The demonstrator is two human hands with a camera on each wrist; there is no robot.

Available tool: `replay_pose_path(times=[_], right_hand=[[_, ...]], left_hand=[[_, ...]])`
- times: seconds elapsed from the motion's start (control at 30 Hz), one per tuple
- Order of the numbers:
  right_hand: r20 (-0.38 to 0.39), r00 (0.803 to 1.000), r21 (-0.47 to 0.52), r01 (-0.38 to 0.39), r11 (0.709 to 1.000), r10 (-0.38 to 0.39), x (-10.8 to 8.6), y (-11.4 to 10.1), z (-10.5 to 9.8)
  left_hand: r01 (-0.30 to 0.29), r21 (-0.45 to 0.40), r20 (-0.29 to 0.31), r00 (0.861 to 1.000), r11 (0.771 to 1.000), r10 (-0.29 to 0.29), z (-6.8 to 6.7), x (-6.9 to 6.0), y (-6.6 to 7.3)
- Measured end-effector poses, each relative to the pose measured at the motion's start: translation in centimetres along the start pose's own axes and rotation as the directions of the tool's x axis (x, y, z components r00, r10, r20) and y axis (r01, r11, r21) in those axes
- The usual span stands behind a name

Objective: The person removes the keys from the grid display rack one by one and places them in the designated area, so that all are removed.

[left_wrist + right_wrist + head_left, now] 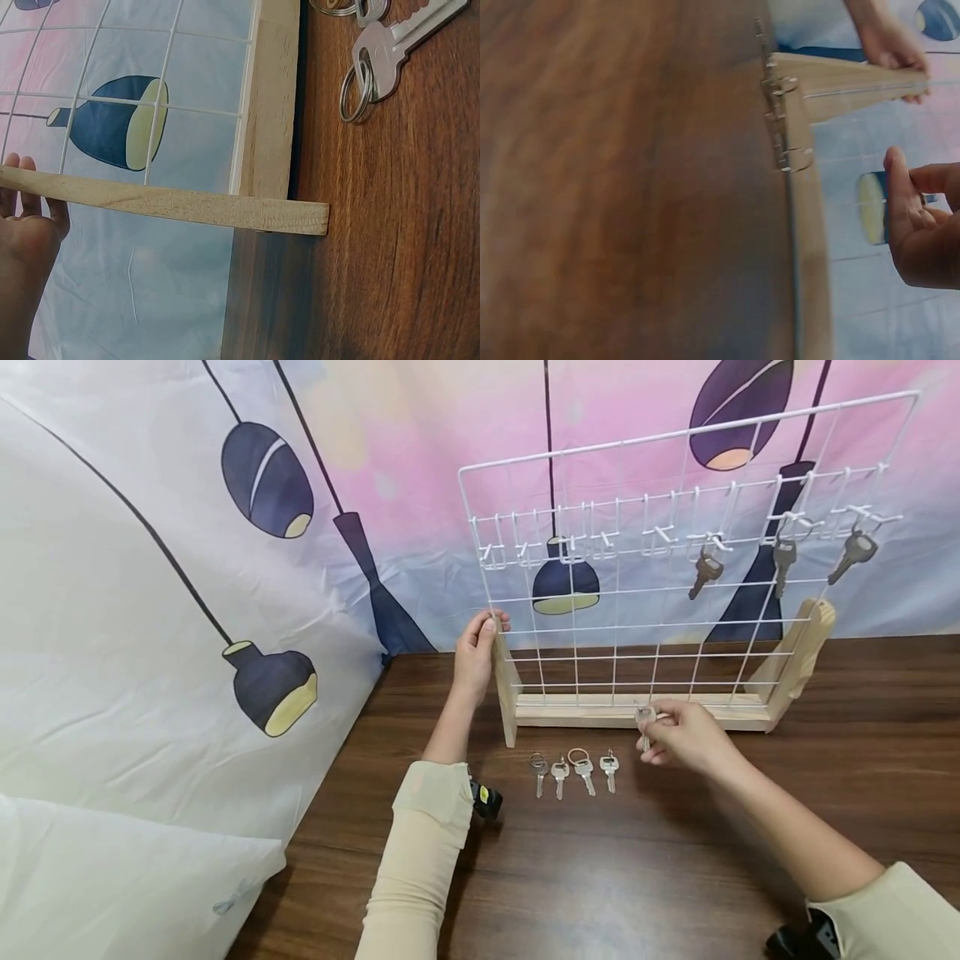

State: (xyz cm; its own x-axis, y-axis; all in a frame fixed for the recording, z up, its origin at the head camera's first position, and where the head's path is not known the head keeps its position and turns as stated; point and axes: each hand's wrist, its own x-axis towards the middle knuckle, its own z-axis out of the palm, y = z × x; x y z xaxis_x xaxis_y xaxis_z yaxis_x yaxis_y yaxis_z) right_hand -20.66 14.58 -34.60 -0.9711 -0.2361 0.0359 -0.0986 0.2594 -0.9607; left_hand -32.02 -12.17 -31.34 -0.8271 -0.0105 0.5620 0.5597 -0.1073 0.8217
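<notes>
A white wire grid rack [615, 657] on a wooden stand carries a row of small hooks. My left hand [476, 653] holds the stand's left wooden side piece [187, 206] near its top, fingers reaching round the edge. Between thumb and fingers, my right hand [686, 735] pinches a silver key [645, 717], held just in front of the base bar. The right wrist view shows the right hand [930, 225], but the key is mostly hidden there. Several silver keys with rings, one a key [583, 768] with a copper-coloured ring, lie in a row before the rack.
Three keys hang on the rack's right hooks, among them a key [784, 560] in the middle. Bare hooks such as a hook [660, 535] run to the left. Behind stands a patterned cloth [420, 560]; the dark wooden table [600, 877] extends towards me.
</notes>
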Motion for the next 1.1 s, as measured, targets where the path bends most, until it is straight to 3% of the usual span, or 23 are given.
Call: replay_pose_path(times=[0.2,0.5,0.83,1.1], right_hand=[[0.152,0.974,0.056,-0.18,0.982,0.17,0.8,2.7,0.2],[0.282,0.917,0.075,-0.314,0.947,0.282,1.0,4.5,0.9],[0.258,0.912,0.025,-0.337,0.941,0.32,1.0,4.7,1.1],[0.207,0.93,0.022,-0.316,0.949,0.305,0.8,4.8,1.4]], left_hand=[[-0.016,-0.008,-0.008,1.0,1.0,0.015,-0.1,-0.1,-0.1],[-0.013,-0.016,-0.011,1.0,1.0,0.013,-0.2,-0.2,-0.2],[0.001,-0.003,-0.006,1.0,1.0,-0.001,-0.1,-0.2,-0.2],[-0.017,-0.005,0.001,1.0,1.0,0.017,0.1,0.0,-0.1]])
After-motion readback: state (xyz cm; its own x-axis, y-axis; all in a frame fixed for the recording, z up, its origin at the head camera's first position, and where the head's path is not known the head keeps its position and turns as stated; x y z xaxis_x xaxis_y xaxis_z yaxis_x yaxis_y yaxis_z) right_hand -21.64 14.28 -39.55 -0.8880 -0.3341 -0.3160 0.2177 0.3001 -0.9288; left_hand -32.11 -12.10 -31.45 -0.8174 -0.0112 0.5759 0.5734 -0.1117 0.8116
